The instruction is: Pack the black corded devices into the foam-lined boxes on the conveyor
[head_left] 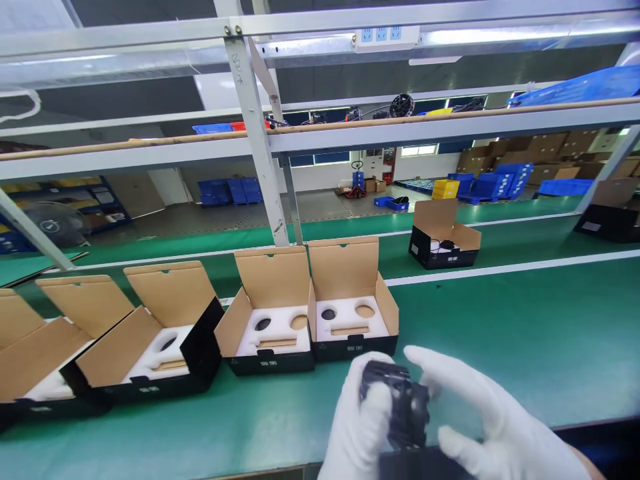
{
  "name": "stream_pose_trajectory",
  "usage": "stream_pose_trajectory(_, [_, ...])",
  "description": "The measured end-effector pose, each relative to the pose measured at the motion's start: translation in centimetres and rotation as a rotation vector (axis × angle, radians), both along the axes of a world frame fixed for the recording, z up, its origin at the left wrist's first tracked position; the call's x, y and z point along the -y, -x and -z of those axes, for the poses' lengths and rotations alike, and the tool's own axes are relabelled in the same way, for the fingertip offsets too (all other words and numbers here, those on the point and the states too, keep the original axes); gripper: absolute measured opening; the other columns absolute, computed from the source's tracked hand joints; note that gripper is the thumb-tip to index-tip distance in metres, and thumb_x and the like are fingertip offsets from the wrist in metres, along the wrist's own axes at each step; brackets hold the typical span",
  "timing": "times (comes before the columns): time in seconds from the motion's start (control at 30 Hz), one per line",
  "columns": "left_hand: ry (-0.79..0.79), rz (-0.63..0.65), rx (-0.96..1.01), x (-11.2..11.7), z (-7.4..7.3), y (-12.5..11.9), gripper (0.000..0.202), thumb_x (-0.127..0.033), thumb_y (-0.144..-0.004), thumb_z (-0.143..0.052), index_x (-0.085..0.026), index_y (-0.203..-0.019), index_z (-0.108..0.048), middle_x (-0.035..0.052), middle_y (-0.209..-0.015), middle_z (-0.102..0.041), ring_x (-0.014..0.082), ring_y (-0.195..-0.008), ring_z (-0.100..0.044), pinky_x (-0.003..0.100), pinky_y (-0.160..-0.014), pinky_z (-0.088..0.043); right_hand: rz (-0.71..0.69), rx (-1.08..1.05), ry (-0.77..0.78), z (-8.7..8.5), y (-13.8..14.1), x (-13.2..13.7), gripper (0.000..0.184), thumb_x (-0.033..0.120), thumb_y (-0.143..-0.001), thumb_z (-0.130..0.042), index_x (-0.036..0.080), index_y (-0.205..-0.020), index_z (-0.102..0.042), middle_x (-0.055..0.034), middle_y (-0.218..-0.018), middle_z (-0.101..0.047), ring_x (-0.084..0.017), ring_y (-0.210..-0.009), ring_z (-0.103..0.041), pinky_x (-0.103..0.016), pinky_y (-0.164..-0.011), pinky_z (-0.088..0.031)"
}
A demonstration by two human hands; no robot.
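Note:
My left hand (361, 417), in a white glove, is closed around a blurred black part (404, 403) with a blocky, ridged shape; its exact kind I cannot make out. Beside it on the right, my white-gloved right hand (493, 417) has thumb and fingers spread, apart from the part. Just beyond my hands stands an open black cardboard box (353, 347) with a white foam insert (353, 313) that has round and slot-shaped cutouts. A similar open box (270, 362) adjoins it on the left, its foam also showing cutouts.
More open boxes (155, 383) line the green conveyor belt (500, 327) to the left. Farther back right, another open box (444, 257) holds black items, and one more box (607, 223) stands at the right edge. A metal frame post (257, 133) rises behind the boxes.

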State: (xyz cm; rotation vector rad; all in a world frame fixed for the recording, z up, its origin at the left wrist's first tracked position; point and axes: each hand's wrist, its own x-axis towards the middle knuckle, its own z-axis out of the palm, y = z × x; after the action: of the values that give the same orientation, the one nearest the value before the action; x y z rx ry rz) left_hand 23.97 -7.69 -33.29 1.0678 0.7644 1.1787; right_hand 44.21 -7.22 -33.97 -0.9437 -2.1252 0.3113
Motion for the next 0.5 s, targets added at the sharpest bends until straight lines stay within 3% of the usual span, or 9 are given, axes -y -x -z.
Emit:
stream_pose_trajectory(0.1, [0.069,0.084,0.120,-0.5,0.6,1.7,0.073,-0.077,-0.075,-0.061,-0.016,-0.115,-0.059,0.0115,-0.097,-0.066,0.0287,-0.095,-0.064,0.044,-0.090,-0.052,-0.041,0.252,-0.491,-2.9,2.1,-0.7,0.064,0.020,-0.083,-0.065,0.027,-0.142,-0.040,-0.0127,-0.135,-0.061,-0.023,-0.097,-0.067,-0.036,-0.078,-0.054])
stream_pose_trajectory(0.17, [0.095,0.136,0.154,-0.5,1.7,2.9,0.078,-0.076,-0.071,-0.067,-0.017,-0.122,-0.058,0.0121,-0.097,-0.067,0.0297,-0.093,-0.065,0.045,-0.088,-0.053,-0.107,0.394,-0.610,-5.5,4.0,-1.0,0.046,0.023,-0.083,-0.064,0.024,-0.127,-0.051,-0.0093,-0.120,-0.068,-0.018,-0.072,-0.062,-0.031,-0.057,-0.045])
stream_pose_trajectory(0.23, [0.133,0.179,0.176,-0.3,3.1,4.1,0.083,-0.074,-0.069,-0.070,-0.018,-0.127,-0.056,0.0124,-0.096,-0.069,0.0304,-0.092,-0.066,0.047,-0.088,-0.053,-0.115,0.474,-0.591,-8.0,5.8,-1.6,0.028,0.028,-0.085,-0.062,0.025,-0.112,-0.058,-0.0026,-0.100,-0.070,-0.015,-0.061,-0.054,-0.031,-0.049,-0.033])
stream_pose_trajectory(0.33, [0.182,0.203,0.180,0.1,5.2,5.6,0.088,-0.074,-0.067,-0.072,-0.019,-0.134,-0.053,0.0121,-0.093,-0.070,0.0309,-0.088,-0.067,0.049,-0.089,-0.052,0.020,0.370,-0.469,-10.3,7.5,-4.2,0.016,0.032,-0.088,-0.060,0.026,-0.103,-0.059,0.0014,-0.094,-0.067,-0.013,-0.071,-0.059,-0.028,-0.055,-0.038])
stream_pose_trajectory(0.4, [0.203,0.200,0.170,0.2,6.7,6.6,0.090,-0.072,-0.067,-0.073,-0.019,-0.136,-0.050,0.0114,-0.090,-0.071,0.0307,-0.085,-0.068,0.050,-0.090,-0.051,0.243,0.248,-0.428,-10.3,8.2,-7.4,0.023,0.033,-0.089,-0.060,0.026,-0.110,-0.058,-0.0006,-0.106,-0.068,-0.015,-0.085,-0.064,-0.026,-0.064,-0.044])
stream_pose_trajectory(0.5, [0.258,0.160,0.144,0.4,9.1,8.2,0.087,-0.069,-0.067,-0.075,-0.020,-0.135,-0.051,0.0095,-0.082,-0.073,0.0277,-0.076,-0.068,0.048,-0.092,-0.050,0.578,0.264,-0.302,-8.2,9.0,-13.4,0.043,0.039,-0.085,-0.063,0.025,-0.125,-0.053,-0.0055,-0.123,-0.066,-0.022,-0.099,-0.066,-0.029,-0.069,-0.047])
